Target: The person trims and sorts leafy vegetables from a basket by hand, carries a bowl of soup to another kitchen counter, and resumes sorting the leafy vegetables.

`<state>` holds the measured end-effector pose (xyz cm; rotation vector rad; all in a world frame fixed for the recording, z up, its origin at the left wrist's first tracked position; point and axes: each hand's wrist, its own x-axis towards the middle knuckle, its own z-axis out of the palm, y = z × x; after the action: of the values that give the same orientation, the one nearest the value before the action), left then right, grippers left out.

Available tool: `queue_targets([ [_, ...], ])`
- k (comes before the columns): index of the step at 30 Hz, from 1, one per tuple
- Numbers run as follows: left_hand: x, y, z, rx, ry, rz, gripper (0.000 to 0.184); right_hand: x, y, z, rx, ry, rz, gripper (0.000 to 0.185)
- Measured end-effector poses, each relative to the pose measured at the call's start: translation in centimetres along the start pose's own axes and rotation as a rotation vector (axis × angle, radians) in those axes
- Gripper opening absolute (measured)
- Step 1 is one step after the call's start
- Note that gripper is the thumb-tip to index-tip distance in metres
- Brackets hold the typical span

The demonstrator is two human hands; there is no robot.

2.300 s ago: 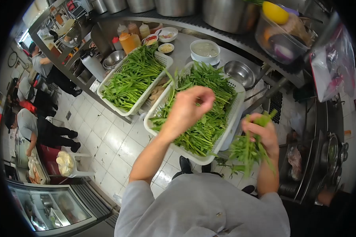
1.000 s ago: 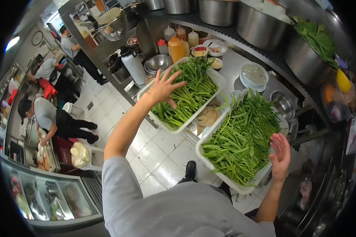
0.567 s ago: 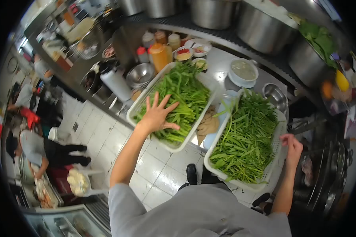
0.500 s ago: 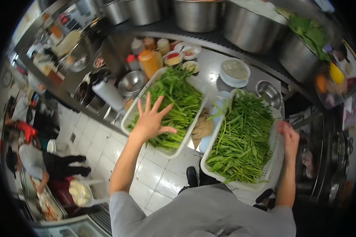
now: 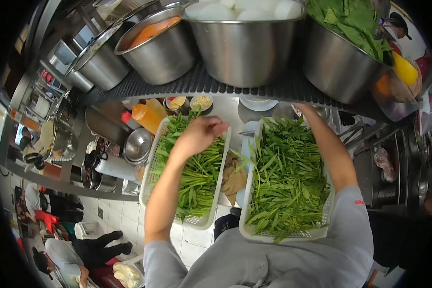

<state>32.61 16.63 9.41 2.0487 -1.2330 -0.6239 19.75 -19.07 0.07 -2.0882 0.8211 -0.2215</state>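
Kitchen, white-tiled floor [image 5: 189,240], co-workers in grey shirts at the left edge; a black ribbed shelf [image 5: 216,90] crosses the top, bearing brushed-steel pots [image 5: 245,53], one heaped with white rounded pieces, another with broad green leaves [image 5: 353,21]. Below it, two rectangular white perforated plastic baskets [image 5: 207,222] sit side by side, each loaded with long-stemmed, narrow-leaved greens [image 5: 288,177]. A crumpled brown cloth [image 5: 233,176] lies between them. Left hand [image 5: 201,134] is over the far part of the left basket, above its greens; fingers bent and bunched. Cannot tell whether they pinch anything or touch the leaves. Right arm reaches along the right side of the right basket; right hand [image 5: 300,108] is at the shelf's front edge, mostly hidden, finger state unreadable. Left of the left basket: shiny round steel bowl [image 5: 137,145], orange squeeze bottle [image 5: 150,114] just beyond.
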Motion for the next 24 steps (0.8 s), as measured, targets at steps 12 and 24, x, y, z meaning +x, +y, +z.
queue_targets([
  [12, 22.8, -18.8, 10.3, -0.461, 0.001, -0.343, 0.038, 2.8, 1.6, 4.4, 0.084, 0.105, 0.197, 0.045],
  [24, 25.7, -21.1, 12.4, -0.684, 0.056, -0.456, 0.042, -0.2, 2.7, 7.7, 0.258, 0.122, 0.294, 0.048],
])
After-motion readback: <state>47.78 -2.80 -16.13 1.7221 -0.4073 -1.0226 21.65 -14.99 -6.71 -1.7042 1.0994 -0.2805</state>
